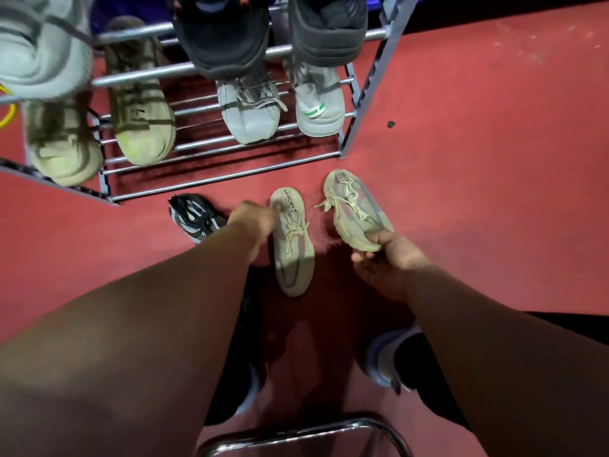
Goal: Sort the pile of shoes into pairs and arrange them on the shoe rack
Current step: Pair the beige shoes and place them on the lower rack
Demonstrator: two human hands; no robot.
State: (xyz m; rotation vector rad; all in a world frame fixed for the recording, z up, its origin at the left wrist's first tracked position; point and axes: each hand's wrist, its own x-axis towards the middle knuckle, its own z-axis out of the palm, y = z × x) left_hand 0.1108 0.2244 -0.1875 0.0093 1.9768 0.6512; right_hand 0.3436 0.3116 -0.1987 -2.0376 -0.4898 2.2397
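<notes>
Beige shoe (292, 249) in left hand (255, 222) — twin (354, 206) in right hand (390, 262).

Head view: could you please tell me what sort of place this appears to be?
Probably an indoor room, perhaps a home entryway or a staged area: a metal shoe rack holding sneakers stands on a red floor, and a chrome tube frame shows at the near edge.
</notes>
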